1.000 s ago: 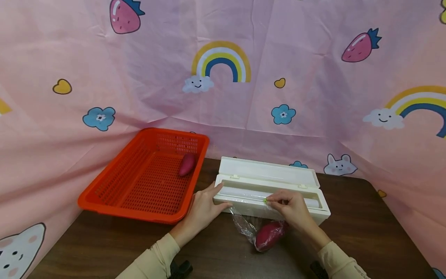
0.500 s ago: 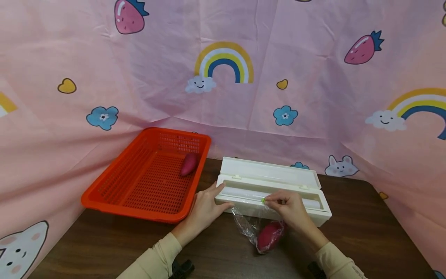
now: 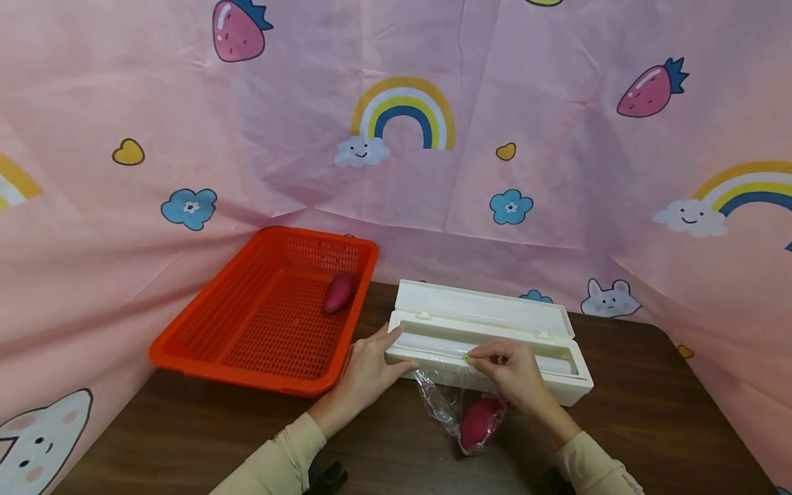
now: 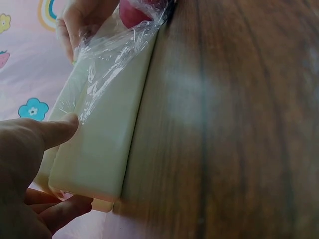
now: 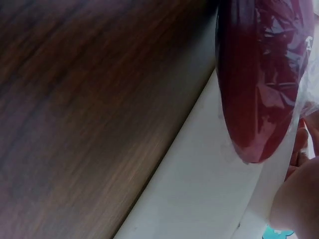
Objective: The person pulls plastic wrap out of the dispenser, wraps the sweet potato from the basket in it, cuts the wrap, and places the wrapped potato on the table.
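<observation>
A white cling film dispenser (image 3: 566, 393) stands on the table with its lid (image 3: 482, 309) raised. Inside lies the film roll (image 3: 433, 342). My left hand (image 3: 365, 368) holds the dispenser's left end, thumb (image 4: 62, 130) on the front and fingers round the end. With thumb and fingertips, my right hand (image 3: 516, 371) pinches a small green slide cutter (image 3: 467, 357) at the front edge. Clear film (image 3: 436, 402) hangs over the front wall, down to a purple-red sweet potato (image 3: 479, 425) wrapped in it. The right wrist view shows this wrapped sweet potato (image 5: 261, 84) close up.
An orange slotted basket (image 3: 247, 377) stands to the left, with another sweet potato (image 3: 339, 293) inside near its right wall. The dark wooden table (image 3: 656, 412) extends to the right. A patterned cloth (image 3: 421, 185) hangs behind.
My right hand has slid the green cutter a little to the left along the dispenser's edge. My left hand keeps its hold. The whole head view has shifted slightly.
</observation>
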Tool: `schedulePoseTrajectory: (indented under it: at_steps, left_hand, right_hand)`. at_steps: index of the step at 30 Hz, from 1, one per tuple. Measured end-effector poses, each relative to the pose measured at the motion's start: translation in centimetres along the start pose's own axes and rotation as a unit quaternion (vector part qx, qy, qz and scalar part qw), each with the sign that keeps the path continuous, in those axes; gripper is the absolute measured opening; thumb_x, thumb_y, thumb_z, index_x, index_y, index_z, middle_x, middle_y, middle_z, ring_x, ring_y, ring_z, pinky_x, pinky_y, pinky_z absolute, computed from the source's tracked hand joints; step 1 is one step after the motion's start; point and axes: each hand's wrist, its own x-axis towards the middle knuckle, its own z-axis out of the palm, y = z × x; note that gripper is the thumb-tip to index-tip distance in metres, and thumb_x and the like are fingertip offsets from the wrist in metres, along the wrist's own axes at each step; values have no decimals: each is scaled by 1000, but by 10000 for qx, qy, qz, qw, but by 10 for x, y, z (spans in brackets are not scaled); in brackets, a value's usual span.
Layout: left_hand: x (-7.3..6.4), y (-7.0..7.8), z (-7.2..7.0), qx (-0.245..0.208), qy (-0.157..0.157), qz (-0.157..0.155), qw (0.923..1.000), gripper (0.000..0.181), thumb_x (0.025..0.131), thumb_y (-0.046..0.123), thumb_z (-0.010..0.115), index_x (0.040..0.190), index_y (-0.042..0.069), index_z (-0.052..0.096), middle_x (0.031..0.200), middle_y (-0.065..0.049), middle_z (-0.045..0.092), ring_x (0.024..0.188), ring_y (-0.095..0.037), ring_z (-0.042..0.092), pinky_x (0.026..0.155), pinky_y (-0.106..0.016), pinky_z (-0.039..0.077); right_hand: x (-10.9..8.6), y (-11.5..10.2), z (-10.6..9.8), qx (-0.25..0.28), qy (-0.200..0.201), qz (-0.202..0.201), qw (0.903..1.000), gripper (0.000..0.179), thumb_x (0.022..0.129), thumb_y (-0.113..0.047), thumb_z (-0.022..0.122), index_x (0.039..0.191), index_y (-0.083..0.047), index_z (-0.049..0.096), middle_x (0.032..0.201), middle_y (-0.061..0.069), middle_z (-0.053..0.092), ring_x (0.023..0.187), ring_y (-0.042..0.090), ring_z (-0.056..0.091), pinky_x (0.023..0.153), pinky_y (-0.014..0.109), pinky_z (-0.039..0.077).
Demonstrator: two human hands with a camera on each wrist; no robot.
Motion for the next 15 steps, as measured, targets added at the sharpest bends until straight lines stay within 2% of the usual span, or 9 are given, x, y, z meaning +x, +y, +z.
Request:
schedulePoseTrajectory:
  at_steps: [7,15]
  left_hand:
    - [3,2,-1,-6,23,-13,10000,74,71,39,92,130,3,69,132,-31,62,106,-41,71,86,-47,60]
    - [0,3,-1,17,4,-45,10000,73,71,39,91,130,2,69,130,-34,62,103,-42,72,83,-47,60]
  right_hand:
    - [2,-4,0,-42,6,138,9999,9,85,-1,79,90,-8,83,90,10,78,74,2,61,63,20,50]
    - [3,-4,3,-272,-58,59,9996,11,86,1,77,88,-8,82,90,9,78,71,2,59,61,20,50]
